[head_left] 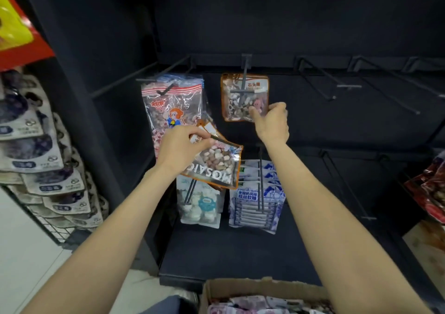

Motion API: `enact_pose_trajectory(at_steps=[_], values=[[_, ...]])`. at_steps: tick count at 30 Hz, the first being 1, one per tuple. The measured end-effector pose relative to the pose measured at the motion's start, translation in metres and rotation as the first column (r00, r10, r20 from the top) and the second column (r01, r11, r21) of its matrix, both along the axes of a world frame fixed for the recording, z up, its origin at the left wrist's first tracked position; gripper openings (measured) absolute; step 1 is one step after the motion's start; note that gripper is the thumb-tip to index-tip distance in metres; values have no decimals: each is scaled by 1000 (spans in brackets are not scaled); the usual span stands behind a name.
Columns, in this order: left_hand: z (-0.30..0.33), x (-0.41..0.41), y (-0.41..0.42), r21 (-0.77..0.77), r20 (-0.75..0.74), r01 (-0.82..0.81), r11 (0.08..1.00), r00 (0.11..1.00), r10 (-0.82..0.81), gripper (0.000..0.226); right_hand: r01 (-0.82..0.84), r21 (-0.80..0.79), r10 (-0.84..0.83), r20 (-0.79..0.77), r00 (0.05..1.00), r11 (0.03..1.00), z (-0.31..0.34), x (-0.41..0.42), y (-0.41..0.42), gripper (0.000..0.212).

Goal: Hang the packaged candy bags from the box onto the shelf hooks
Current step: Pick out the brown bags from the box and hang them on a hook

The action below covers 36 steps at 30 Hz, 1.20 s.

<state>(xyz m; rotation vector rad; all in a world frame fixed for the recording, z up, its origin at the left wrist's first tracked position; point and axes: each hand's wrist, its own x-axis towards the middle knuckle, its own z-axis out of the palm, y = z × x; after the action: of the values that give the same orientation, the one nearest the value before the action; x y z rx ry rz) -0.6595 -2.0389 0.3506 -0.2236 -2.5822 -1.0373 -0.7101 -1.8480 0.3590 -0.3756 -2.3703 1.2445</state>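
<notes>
Shelving (240, 253) black, hooks (313, 77) mostly bare; box (240, 287) below.

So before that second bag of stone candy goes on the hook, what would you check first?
1. Left hand grips spare bag: ok.
2. Spare bag upright: not ok, it is tilted with its print upside down.
3. Its hang hole found: cannot tell.
4. Right hand steadies hung bag by its lower corner: ok.
5. Hook has free length in front: ok.
6. Box holds more bags: ok.
</notes>
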Motion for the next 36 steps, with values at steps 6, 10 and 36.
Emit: enact_pose_trajectory(at_steps=[6,10,36], values=[[-22,36,10,251,-188,19,968,982,29,15,-408,-231,416,-16,909,883,-36,96,-14,81],[-33,48,32,321,-249,82,944,968,1,13,-393,-217,395,-36,918,894,-48,113,-11,60],[-4,31,31,278,-147,46,959,989,-4,37,-229,-750,-110,-372,922,620,-16,80,-42,41]])
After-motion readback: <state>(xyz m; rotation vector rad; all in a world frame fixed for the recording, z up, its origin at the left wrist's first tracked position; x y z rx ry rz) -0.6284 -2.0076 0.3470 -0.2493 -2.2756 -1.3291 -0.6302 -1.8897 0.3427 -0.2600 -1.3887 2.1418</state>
